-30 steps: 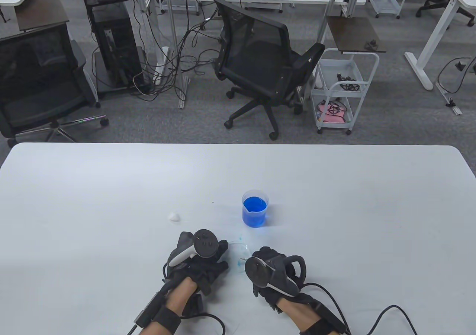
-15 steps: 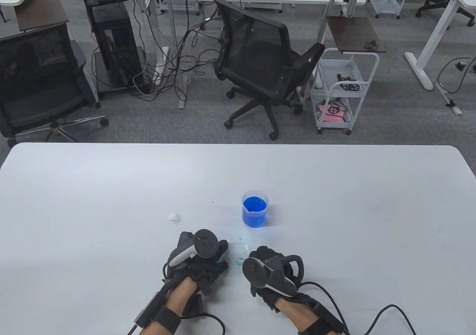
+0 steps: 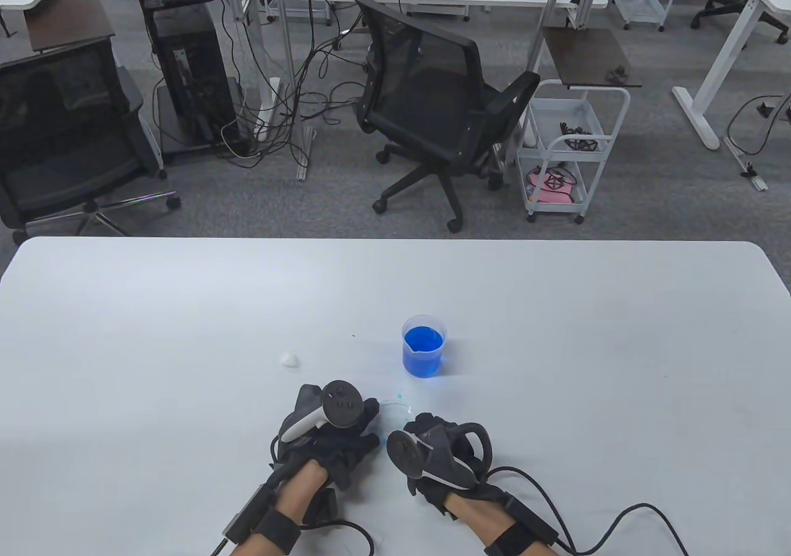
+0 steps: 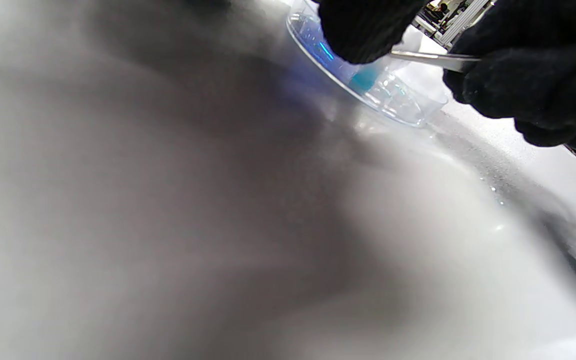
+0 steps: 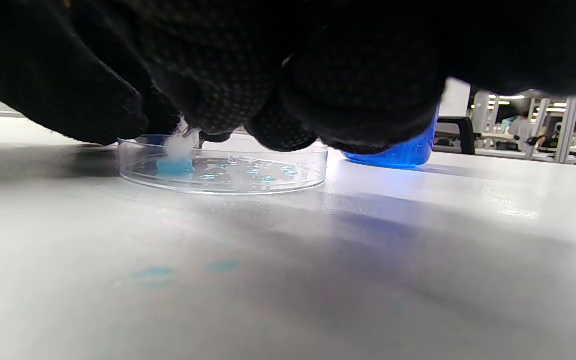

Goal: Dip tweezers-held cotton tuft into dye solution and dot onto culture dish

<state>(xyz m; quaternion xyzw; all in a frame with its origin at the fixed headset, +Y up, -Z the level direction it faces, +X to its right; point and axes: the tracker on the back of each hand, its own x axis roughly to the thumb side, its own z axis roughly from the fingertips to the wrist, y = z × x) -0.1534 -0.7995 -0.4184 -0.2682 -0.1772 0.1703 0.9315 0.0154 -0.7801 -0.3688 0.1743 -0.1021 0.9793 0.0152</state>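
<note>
A clear culture dish [image 3: 395, 409] lies on the white table between my hands, with several blue dots in it [image 5: 248, 172]. My right hand [image 3: 432, 451] pinches metal tweezers [image 4: 433, 59] that hold a cotton tuft [image 5: 177, 159]. The tuft's blue tip touches the dish floor near its left side [image 4: 365, 79]. My left hand [image 3: 337, 429] sits at the dish's left edge with a fingertip [image 4: 363, 27] on its rim. A beaker of blue dye [image 3: 423, 346] stands just behind the dish.
A spare white cotton tuft [image 3: 289, 359] lies on the table left of the beaker. Faint blue stains [image 5: 188, 270] mark the table in front of the dish. Glove cables [image 3: 618, 519] trail toward the table's near edge.
My right hand has slid left and slightly nearer, carrying the tweezers and tuft across the dish. The left hand, dish and beaker have not moved.
</note>
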